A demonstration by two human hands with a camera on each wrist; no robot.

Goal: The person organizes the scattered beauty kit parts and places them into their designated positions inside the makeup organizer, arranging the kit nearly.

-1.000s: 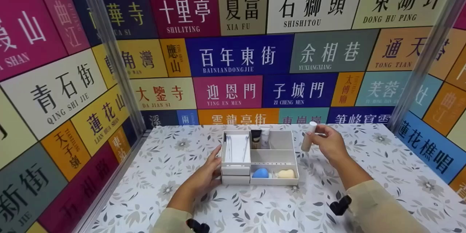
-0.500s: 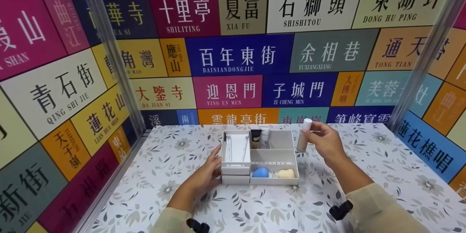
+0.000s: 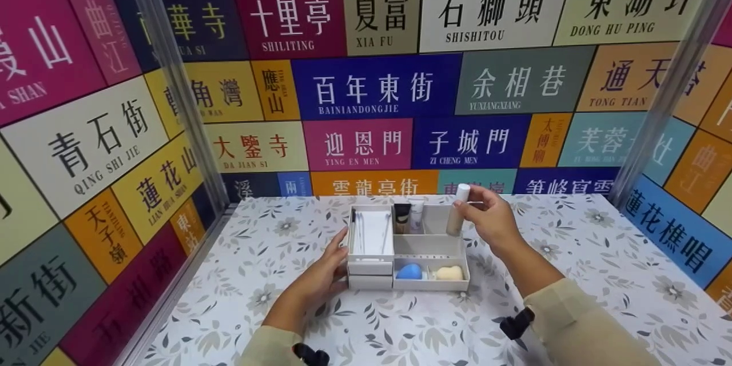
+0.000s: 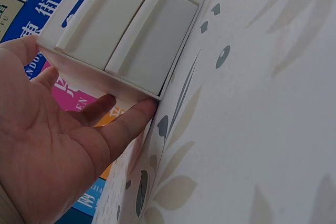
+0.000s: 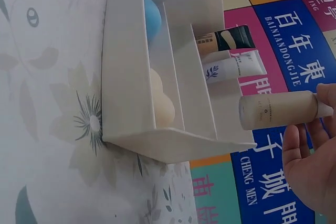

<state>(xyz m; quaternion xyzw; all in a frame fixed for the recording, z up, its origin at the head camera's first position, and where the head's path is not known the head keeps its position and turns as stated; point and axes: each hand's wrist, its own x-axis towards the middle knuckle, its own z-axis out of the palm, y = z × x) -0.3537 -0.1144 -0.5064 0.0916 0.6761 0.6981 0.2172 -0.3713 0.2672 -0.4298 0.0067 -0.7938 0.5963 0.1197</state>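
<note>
My right hand [image 3: 493, 223] pinches a foundation bottle [image 3: 456, 221], beige with a white cap, by its cap end. In the head view it stands slightly tilted over the right wall of the back right compartment; the right wrist view shows its base [image 5: 253, 113] close above the rim. My left hand [image 3: 322, 269] touches the left side of the white desktop organizer [image 3: 429, 245], its fingers [image 4: 128, 124] reaching along that side. At the back of the organizer stand a black-capped tube [image 3: 402, 218] and a white tube [image 3: 417, 216].
Blue [image 3: 409, 271] and cream [image 3: 449, 273] makeup sponges lie in the front compartment. Cotton swabs [image 3: 374, 234] lie on the organizer's left part, above two small drawers [image 4: 105, 17]. A floral cloth [image 3: 229, 297] covers the table; a sign-printed wall [image 3: 377, 86] rises behind.
My right hand has carried the foundation bottle leftward, from beside the organizer to above its back right compartment. The left hand and the organizer have stayed in place.
</note>
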